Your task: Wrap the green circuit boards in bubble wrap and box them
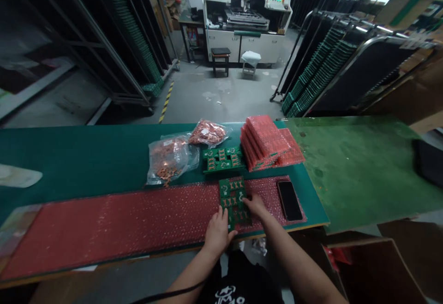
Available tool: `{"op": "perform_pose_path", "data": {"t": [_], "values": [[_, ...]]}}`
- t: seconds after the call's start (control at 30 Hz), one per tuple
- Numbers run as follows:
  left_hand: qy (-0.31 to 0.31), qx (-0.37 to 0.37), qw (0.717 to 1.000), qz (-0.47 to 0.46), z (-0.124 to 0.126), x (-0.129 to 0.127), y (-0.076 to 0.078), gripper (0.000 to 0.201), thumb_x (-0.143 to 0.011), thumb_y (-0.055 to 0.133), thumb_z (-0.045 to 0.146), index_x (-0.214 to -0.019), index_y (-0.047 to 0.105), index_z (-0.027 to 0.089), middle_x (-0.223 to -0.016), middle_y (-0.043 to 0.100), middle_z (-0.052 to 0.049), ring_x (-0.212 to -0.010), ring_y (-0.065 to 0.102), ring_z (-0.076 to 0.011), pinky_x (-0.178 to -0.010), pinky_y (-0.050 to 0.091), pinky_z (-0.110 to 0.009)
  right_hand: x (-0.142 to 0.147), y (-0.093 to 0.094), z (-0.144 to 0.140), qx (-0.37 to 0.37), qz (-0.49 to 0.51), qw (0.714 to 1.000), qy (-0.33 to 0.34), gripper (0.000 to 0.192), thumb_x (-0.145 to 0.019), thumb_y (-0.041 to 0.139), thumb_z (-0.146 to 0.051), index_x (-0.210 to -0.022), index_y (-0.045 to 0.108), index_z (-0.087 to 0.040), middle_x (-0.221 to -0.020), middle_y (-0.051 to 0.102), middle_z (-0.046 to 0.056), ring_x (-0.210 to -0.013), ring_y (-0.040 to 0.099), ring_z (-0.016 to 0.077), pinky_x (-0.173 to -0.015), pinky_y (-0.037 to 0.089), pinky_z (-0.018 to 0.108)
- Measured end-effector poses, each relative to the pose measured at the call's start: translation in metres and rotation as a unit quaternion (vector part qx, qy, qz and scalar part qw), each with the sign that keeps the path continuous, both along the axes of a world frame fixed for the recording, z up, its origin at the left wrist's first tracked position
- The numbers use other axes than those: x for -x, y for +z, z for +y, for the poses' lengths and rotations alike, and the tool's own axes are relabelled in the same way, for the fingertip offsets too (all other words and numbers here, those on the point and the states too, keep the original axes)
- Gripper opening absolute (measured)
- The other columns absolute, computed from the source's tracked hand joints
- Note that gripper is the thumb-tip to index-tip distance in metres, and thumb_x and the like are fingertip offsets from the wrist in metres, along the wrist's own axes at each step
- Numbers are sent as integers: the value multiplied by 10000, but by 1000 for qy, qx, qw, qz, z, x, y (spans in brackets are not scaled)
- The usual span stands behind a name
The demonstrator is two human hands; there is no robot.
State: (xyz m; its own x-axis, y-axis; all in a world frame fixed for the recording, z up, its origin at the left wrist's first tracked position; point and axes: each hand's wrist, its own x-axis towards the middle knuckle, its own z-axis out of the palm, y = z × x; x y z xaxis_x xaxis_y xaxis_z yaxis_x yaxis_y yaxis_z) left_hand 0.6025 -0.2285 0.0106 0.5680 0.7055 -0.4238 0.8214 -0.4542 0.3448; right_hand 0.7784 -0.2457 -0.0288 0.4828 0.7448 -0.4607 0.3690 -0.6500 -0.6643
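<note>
Down at the lower middle of the frame, the person's two bare hands rested on a green circuit board that lay on a long strip of red bubble wrap running along the near edge of the table. The left hand sat at the board's lower left corner, fingers bent loosely with the tips against its edge — pressing on it rather than closed around it. The right hand lay flat and open on the board's right side, fingertips spread over the surface.

Just right of that hand, a black phone lay face up on the bubble wrap, close but not touching. Directly above the board, toward the centre of the frame, a second small stack of green boards sat on the green table top. To its right stood a pile of red bubble-wrapped packs, leaning slightly. To its left were two clear plastic bags of small copper-coloured parts — a larger one and a smaller one farther back.

Beyond the table, racks of green panels stood at the upper right of the frame, dark shelving at the upper left, and a white machine with a stool before it at the top centre.
</note>
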Motion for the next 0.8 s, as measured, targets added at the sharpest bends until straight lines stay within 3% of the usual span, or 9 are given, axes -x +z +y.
{"op": "perform_pose_path", "data": {"t": [0.13,0.23,0.37,0.5,0.57,0.7,0.8], "values": [[3,29,999,-34,7,12,-1,707,-684,658,357,-1308,434,110,-1401,354,-179,-1248,365,-328,-1031,314,-444,-1,7,0,-17,55,998,9,100,-751,544,-233,-775,571,-140,-758,646,34,-705,592,157,-608,420,224],[-1,52,995,-82,15,26,0,680,-706,631,399,-1304,449,131,-1387,380,-148,-1268,322,-314,-1056,285,-436,12,24,6,-34,39,999,11,80,-723,548,-226,-707,513,-155,-675,587,0,-636,533,130,-582,378,210],[-14,129,980,-150,39,52,-8,581,-748,559,374,-1286,480,171,-1273,470,-124,-1181,407,-252,-1031,321,-382,57,61,26,-41,-95,993,62,78,-690,549,-222,-727,506,-168,-698,574,10,-628,500,133,-578,323,229],[20,216,945,-244,73,90,-20,365,-810,428,299,-1100,614,180,-1059,598,-87,-1028,519,-200,-964,378,-324,124,85,53,18,-176,979,99,151,-716,529,-240,-844,535,-159,-864,616,84,-765,576,195,-629,349,260],[96,269,917,-279,91,113,-24,338,-824,400,292,-1043,617,155,-1043,616,-86,-979,552,-183,-913,414,-300,158,85,67,45,-183,976,108,194,-740,519,-250,-907,540,-153,-915,621,108,-826,600,224,-657,374,273],[279,386,845,-245,119,149,-26,396,-839,428,412,-1054,556,105,-958,631,-104,-725,597,-139,-689,478,-268,212,67,89,100,-186,968,137,333,-767,516,-184,-1093,504,-113,-1029,603,166,-899,617,265,-701,418,307],[310,417,824,-228,128,156,-25,378,-850,436,437,-980,559,104,-907,638,-91,-654,584,-100,-644,454,-223,231,49,96,127,-176,967,132,354,-768,543,-160,-1115,497,-104,-1080,580,196,-936,606,283,-734,430,337]]}}
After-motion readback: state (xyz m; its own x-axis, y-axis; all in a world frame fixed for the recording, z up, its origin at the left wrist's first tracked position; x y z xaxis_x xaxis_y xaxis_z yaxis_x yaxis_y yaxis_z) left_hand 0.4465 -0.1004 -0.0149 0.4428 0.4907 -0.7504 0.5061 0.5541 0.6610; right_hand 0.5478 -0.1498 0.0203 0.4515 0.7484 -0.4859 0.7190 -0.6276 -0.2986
